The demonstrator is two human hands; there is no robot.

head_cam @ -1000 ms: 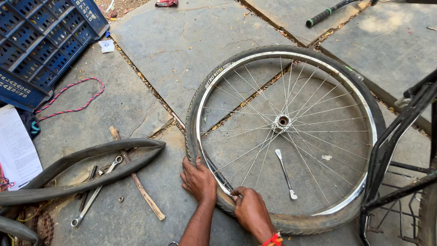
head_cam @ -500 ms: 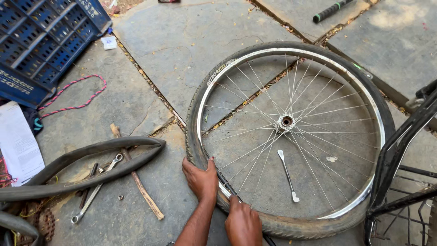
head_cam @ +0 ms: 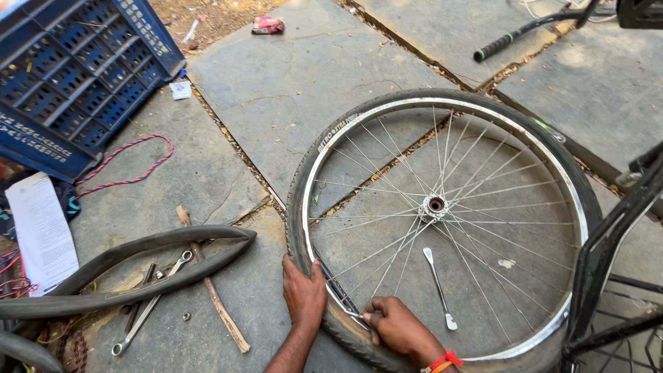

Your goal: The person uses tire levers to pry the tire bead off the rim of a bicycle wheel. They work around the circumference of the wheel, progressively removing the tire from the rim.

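1. While you crouch over the stone paving, your left hand point(head_cam: 304, 295) clamps down on the near-left edge of the bicycle tyre point(head_cam: 298, 207), fingers curled over the rubber and thumb lying toward the rim.
2. Your right hand point(head_cam: 399, 328), a red-and-orange band at the wrist, is closed around a slim metal tyre lever point(head_cam: 352, 313) whose tip is wedged between the tyre and the silver rim point(head_cam: 577, 207), just beside your left thumb.
3. The wheel lies flat on the slabs right in front of you, its tyre on the rim; at the spot you are working, the tyre's edge looks pried slightly up, though you cannot tell how far.
4. Inside the wheel, a second flat metal lever point(head_cam: 439, 288) rests on the ground beneath the spokes, between your right hand and the hub point(head_cam: 436, 204).
5. To your left, a limp black inner tube point(head_cam: 138, 266) sprawls across the paving, lying over a combination spanner point(head_cam: 148, 304) and crossing a wooden stick point(head_cam: 210, 290).
6. At the right edge, a black bicycle frame point(head_cam: 611, 235) stands close to the wheel's far-right side.
7. Farther left, a sheet of printed paper point(head_cam: 41, 231) lies near a loop of red cord point(head_cam: 131, 166).
8. Beyond that, a blue plastic crate point(head_cam: 69, 76) sits at the top left corner.
9. Farthest off, a black handlebar grip point(head_cam: 501, 43) lies on the upper slabs, well apart from the wheel.
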